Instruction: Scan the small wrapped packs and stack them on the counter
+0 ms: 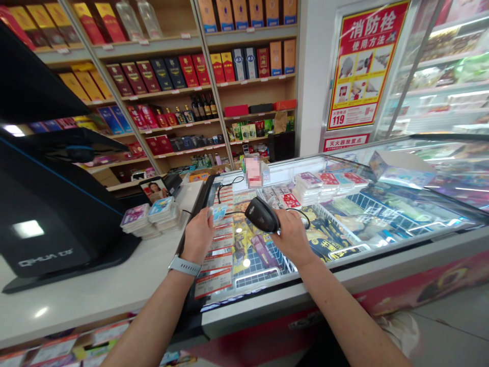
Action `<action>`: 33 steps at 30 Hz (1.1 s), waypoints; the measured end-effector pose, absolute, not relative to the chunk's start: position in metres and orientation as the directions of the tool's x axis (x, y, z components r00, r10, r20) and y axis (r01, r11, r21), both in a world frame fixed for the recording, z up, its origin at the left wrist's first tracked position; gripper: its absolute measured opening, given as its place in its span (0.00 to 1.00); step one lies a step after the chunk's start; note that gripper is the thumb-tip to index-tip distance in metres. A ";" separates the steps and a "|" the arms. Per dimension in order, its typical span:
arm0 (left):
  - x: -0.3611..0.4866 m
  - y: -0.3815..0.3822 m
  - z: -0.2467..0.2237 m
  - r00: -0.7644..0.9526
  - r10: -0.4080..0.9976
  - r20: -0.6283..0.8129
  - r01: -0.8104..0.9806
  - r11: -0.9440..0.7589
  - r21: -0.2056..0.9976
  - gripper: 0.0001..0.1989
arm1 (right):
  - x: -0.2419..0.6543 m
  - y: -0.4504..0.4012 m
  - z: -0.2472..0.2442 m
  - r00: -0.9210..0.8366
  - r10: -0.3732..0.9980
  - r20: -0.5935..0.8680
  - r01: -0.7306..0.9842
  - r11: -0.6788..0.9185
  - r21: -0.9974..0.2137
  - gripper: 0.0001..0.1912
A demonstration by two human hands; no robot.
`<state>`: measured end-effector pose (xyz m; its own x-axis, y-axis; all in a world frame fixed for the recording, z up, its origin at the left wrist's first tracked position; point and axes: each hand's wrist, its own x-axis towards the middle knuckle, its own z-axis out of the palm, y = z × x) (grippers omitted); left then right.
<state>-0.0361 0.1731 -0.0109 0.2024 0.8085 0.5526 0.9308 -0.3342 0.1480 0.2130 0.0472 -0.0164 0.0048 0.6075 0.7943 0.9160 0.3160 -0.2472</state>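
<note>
My right hand [293, 235] is wrapped round a black handheld barcode scanner [262, 214], its head turned to the left above the freezer's glass top. A cable runs from it. My left hand [199, 233], with a grey watch band [185, 265] at the wrist, pinches a small flat packet [219, 213] with blue and white print, held left of the scanner and apart from it. Stacks of similar flat packs stand on the counter, one purple [135, 215] and one blue [162, 208]. More stacked packs [307, 186] sit on the freezer glass beyond my right hand.
A black checkout terminal [57, 214] stands on the white counter [95, 290] at left. The glass-topped freezer [263, 298] holds wire baskets of ice creams; price labels [214, 279] line its left side. An open carton [401, 171] lies at right. Shelves of boxes [171, 92] rise behind.
</note>
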 end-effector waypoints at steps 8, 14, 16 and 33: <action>-0.039 0.178 -0.013 0.134 0.850 0.509 0.928 -0.288 0.237 0.14 | 0.213 0.048 -0.018 0.011 0.615 0.788 0.918 0.307 -0.252 0.12; -0.042 0.179 -0.013 0.082 0.836 0.543 0.851 -0.342 0.399 0.14 | 0.212 0.048 -0.017 0.013 0.607 0.794 0.915 0.313 -0.254 0.10; -0.041 0.179 -0.012 0.068 0.838 0.542 0.816 -0.359 0.454 0.14 | 0.212 0.048 -0.017 0.013 0.609 0.793 0.916 0.311 -0.253 0.10; -0.041 0.207 -0.039 0.023 0.950 0.312 0.223 -0.309 0.925 0.09 | 0.212 0.049 -0.018 -0.002 0.613 0.790 0.920 0.311 -0.239 0.15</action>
<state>-0.0410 0.2068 -0.0387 0.0231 0.9499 0.3118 0.2230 -0.3089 0.9246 0.2123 0.0486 -0.0182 -0.0019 0.6128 0.7902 0.9199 0.3109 -0.2389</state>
